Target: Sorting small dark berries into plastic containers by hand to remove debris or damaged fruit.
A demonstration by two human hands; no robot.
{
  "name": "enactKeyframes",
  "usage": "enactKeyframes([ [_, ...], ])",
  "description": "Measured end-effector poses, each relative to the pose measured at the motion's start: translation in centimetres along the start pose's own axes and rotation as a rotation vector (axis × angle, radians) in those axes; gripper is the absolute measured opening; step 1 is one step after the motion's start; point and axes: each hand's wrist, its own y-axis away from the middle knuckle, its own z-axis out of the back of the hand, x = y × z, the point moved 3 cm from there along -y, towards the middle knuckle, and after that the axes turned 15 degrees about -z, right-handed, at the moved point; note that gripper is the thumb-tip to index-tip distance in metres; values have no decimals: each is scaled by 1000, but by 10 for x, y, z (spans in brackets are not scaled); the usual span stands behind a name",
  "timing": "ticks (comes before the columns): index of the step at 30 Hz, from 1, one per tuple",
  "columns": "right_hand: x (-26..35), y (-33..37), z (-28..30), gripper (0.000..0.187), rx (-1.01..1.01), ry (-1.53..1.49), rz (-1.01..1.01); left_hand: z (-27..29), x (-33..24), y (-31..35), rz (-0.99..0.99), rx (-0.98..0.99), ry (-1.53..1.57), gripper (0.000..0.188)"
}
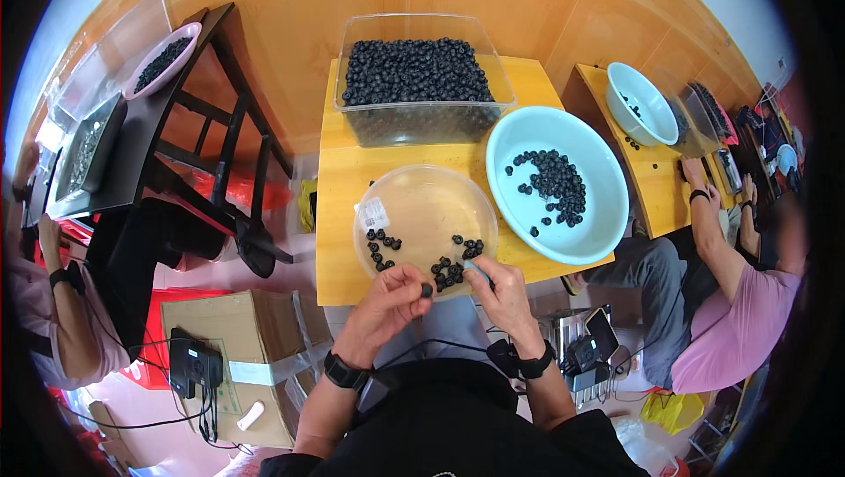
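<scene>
L hand [387, 297] pinches a round black bead [427, 289]; no long axis.

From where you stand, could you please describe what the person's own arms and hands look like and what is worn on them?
Both forearms are bare and enter from the lower edge below a black top. The left hand and the right hand wear no gloves. Each wrist carries a black band: the left wristband looks like a watch, and the right wristband bears a small black device. A thin dark cable runs between the two wrists.
</scene>
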Motion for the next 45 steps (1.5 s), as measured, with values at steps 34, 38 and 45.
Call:
enactKeyframes([
  [34, 15, 11, 4, 26, 17, 84, 165, 15, 11, -9, 92, -237, -550, 24],
  [38, -5, -23, 67, 45, -465, 71, 69, 21, 3, -42, -18, -125, -1068, 26],
  [45, 0, -8, 68, 37, -410, 15, -94, 26, 41, -86, -275, 175, -1889, 28],
])
